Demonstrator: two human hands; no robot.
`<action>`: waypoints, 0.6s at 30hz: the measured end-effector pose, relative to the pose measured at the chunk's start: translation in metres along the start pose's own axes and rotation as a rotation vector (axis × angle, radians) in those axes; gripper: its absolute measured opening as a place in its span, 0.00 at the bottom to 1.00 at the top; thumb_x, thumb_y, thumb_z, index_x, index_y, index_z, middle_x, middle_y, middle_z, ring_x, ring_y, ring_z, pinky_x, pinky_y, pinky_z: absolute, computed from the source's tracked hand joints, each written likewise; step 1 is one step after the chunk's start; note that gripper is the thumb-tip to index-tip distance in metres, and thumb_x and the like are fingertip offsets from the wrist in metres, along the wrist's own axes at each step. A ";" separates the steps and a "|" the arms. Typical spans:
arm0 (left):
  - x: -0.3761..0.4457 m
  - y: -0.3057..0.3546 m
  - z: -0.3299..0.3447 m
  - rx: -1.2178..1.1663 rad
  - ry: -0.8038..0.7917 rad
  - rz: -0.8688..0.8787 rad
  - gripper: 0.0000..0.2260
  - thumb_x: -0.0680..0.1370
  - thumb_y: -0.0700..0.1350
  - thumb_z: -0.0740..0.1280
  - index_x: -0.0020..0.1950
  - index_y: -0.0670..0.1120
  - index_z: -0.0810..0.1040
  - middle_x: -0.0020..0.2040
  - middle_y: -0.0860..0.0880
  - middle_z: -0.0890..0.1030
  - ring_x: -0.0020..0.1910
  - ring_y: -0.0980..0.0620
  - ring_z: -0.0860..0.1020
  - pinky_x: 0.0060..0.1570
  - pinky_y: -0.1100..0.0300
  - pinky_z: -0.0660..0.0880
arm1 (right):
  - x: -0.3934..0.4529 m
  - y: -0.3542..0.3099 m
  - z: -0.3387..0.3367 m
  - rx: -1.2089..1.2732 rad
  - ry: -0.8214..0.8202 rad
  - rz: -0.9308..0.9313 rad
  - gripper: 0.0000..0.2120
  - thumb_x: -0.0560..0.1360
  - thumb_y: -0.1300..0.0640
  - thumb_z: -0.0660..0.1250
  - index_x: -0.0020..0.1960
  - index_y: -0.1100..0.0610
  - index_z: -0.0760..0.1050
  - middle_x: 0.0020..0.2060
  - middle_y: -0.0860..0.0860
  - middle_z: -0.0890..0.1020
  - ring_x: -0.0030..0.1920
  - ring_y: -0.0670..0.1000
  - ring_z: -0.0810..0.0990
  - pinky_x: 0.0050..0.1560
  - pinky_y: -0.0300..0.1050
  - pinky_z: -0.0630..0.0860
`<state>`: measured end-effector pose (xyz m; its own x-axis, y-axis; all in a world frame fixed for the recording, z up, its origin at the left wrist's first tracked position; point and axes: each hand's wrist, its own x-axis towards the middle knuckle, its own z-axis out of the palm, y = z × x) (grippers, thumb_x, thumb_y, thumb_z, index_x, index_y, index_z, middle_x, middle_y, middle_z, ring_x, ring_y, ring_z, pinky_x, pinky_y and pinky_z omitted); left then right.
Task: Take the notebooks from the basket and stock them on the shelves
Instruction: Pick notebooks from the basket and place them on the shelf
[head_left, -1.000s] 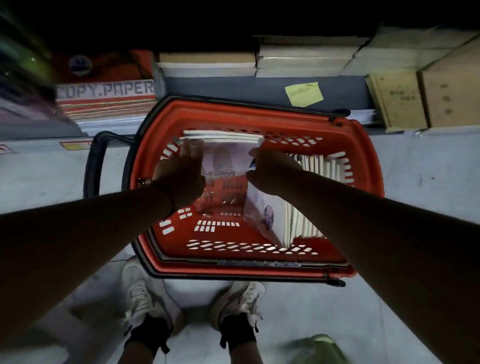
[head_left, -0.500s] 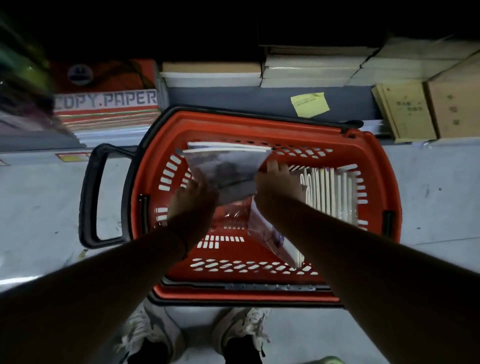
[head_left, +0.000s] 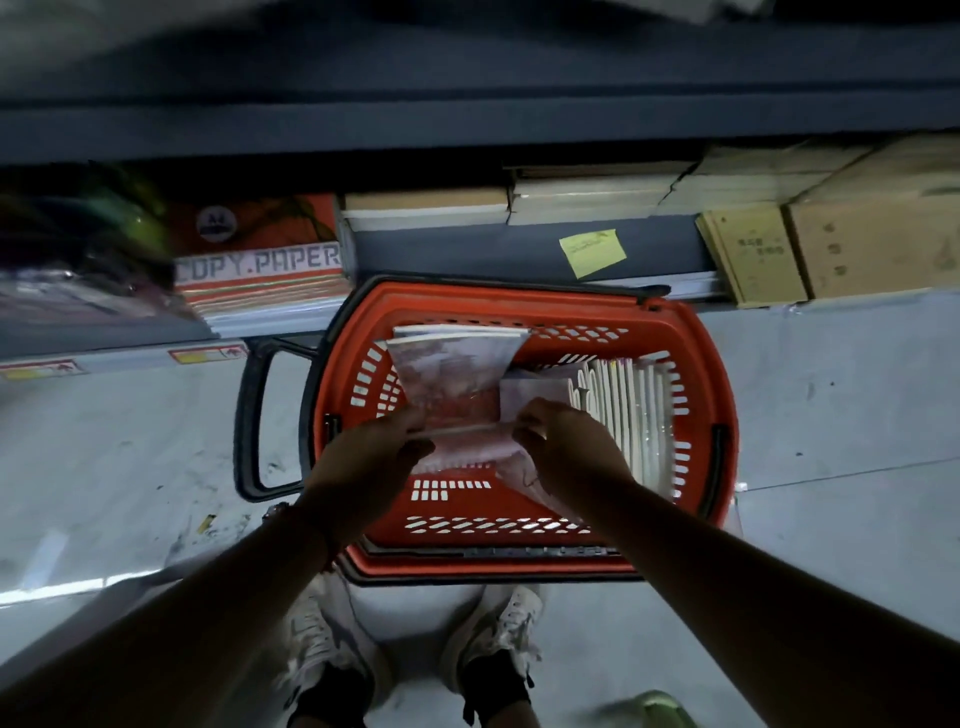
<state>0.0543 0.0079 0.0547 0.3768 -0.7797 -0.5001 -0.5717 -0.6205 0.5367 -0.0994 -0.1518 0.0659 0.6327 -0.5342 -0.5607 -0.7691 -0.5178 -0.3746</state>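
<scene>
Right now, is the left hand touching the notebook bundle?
Touching. Head view shows the left hand gripping the near edge of the notebook bundle, fingers curled on it, above the basket.

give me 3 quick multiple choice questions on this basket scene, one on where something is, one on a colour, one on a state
1. Where do the rest of the notebooks stand in the basket?
A. against its right wall
B. against its left wall
C. flat on the floor outside it

2. What colour is the sticky note on the shelf edge?
A. pink
B. yellow
C. blue

3. What are the left hand and right hand doing?
A. hanging idle
B. gripping the basket's handle
C. holding a bundle of notebooks above the basket

Answers: 1 A, the upright row lines the right wall; 2 B, the note is yellow; 3 C, both hands grip the bundle's near edge.
</scene>
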 end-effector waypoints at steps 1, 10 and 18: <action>-0.011 0.007 -0.013 -0.019 -0.004 0.015 0.07 0.84 0.52 0.58 0.48 0.53 0.71 0.36 0.56 0.74 0.33 0.63 0.73 0.32 0.70 0.66 | -0.011 -0.005 -0.012 0.046 0.023 -0.002 0.09 0.81 0.53 0.61 0.56 0.53 0.79 0.50 0.50 0.83 0.49 0.48 0.81 0.53 0.47 0.78; -0.115 0.098 -0.148 -0.347 0.091 0.071 0.05 0.81 0.54 0.64 0.47 0.56 0.75 0.38 0.57 0.80 0.36 0.57 0.78 0.34 0.61 0.74 | -0.134 -0.076 -0.165 0.386 0.188 -0.070 0.07 0.80 0.58 0.64 0.53 0.54 0.80 0.46 0.46 0.82 0.45 0.41 0.79 0.42 0.30 0.71; -0.200 0.191 -0.278 -0.572 0.235 0.074 0.12 0.75 0.56 0.73 0.41 0.49 0.79 0.36 0.46 0.78 0.34 0.55 0.74 0.34 0.60 0.69 | -0.244 -0.148 -0.293 0.532 0.378 -0.216 0.02 0.78 0.57 0.69 0.46 0.53 0.78 0.40 0.46 0.81 0.41 0.42 0.79 0.41 0.35 0.73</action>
<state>0.0727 0.0218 0.4465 0.5387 -0.7794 -0.3199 -0.1459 -0.4602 0.8757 -0.1139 -0.1407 0.4749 0.6907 -0.7024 -0.1721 -0.5003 -0.2923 -0.8150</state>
